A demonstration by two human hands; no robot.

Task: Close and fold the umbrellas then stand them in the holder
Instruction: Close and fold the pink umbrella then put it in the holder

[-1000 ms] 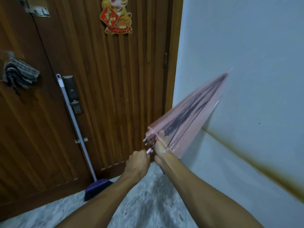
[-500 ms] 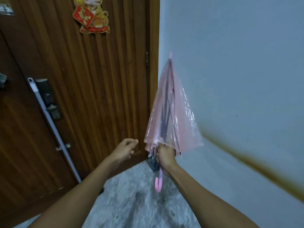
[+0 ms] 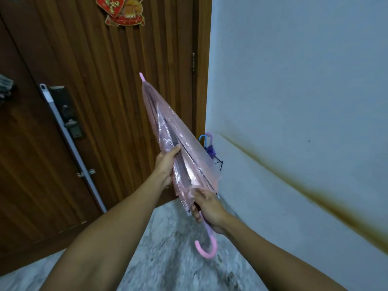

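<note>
**Pink umbrella closed and held in both hands near the door corner**

Head view: The pink umbrella (image 3: 168, 131) is collapsed, its clear pink canopy gathered loosely around the dark ribs and shaft. It is held at a slant in front of the person, with the small pink tip up and to the left against the wooden door (image 3: 105, 101), and the curved pink handle (image 3: 206, 247) hanging low over the speckled grey floor (image 3: 168, 259).

The left hand (image 3: 167, 162) grasps the canopy about midway along its length, the thumb lying over the upper side of the folds and the fingers wrapped behind, where they cannot be seen. The right hand (image 3: 206, 207) is clenched around the shaft at the lower edge of the canopy, just above the hooked handle, with the knuckles turned toward the camera; some of the plastic hem bunches against it.

Behind the umbrella, in the corner where the door frame meets the pale wall (image 3: 294, 80), the hooked handles of other umbrellas (image 3: 206, 143), one blue and one purple, stick up; what they stand in is hidden by the pink canopy. A long grey pole (image 3: 69, 139) leans against the door beside the dark lock plate and lever. A red and gold decoration (image 3: 123, 11) is stuck high on the door. A brown stain streaks diagonally down the wall on the right.
</note>
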